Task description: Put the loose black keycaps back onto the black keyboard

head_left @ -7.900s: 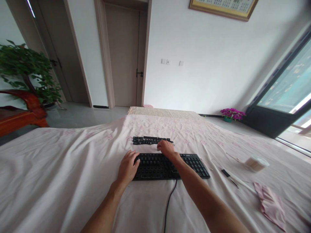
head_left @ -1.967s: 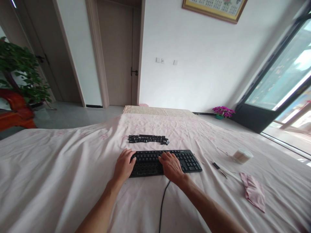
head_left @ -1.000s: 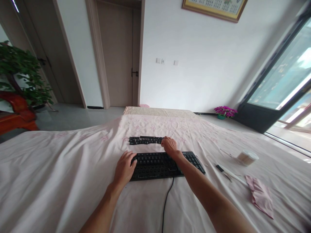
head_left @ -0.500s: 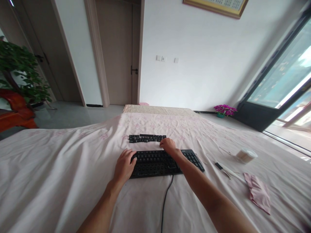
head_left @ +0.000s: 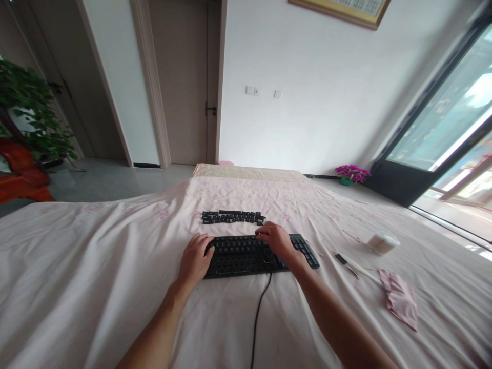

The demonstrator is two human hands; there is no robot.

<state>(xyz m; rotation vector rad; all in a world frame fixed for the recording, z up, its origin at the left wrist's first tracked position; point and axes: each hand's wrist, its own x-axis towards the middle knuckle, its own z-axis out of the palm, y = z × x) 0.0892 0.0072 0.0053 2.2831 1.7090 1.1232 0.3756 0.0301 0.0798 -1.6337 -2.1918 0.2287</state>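
The loose keys (head_left: 229,218) lie just beyond the keyboard (head_left: 238,256), toward the far edge of the cloth (head_left: 96,287), their rows roughly parallel to its long axis; the right hand (head_left: 277,240) is nearer them, fingertips bunched over the keyboard, whether around a key I cannot tell. The left hand (head_left: 195,256), well apart, rests with parted fingers on its left end. Black keys, mostly small and blocky, one a long bar; soft, creased cloth

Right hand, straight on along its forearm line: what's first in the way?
Probably the loose keycaps, near their right end, beyond the keyboard; depth is unclear, so the right hand might pass above them.
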